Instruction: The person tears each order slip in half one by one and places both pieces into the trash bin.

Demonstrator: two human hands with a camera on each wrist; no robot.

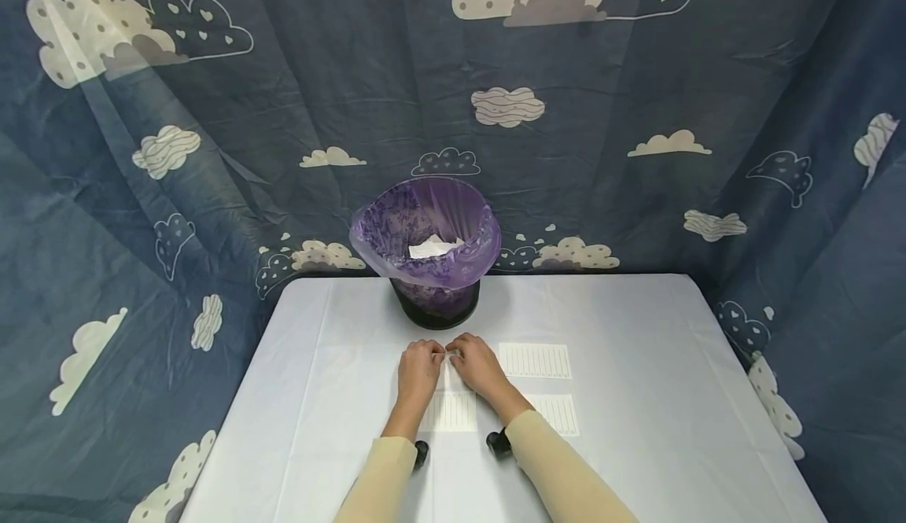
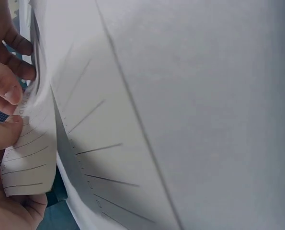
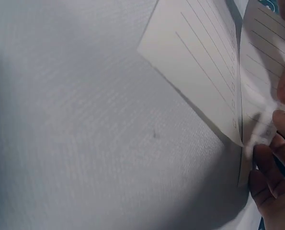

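Both hands meet over the table, thumbs and fingertips close together on one lined paper sheet [image 2: 34,153] with small checkboxes along its edge. My left hand [image 1: 419,372] pinches it, its thumb on the printed face in the left wrist view. My right hand [image 1: 480,364] pinches the same sheet close beside; in the right wrist view its fingers [image 3: 267,165] are at the sheet's lower end. The held sheet is raised and bent, mostly hidden by the hands in the head view. Just below it, another lined sheet [image 1: 453,414] lies flat on the table.
Right of the hands lie two more lined sheets, a far one [image 1: 535,361] and a near one [image 1: 557,414], partly behind the right forearm. A bin [image 1: 439,303] with a purple bag [image 1: 378,232] stands beyond the hands, white paper [image 1: 433,248] inside. A patterned curtain [image 1: 566,177] surrounds the white table [image 1: 651,397].
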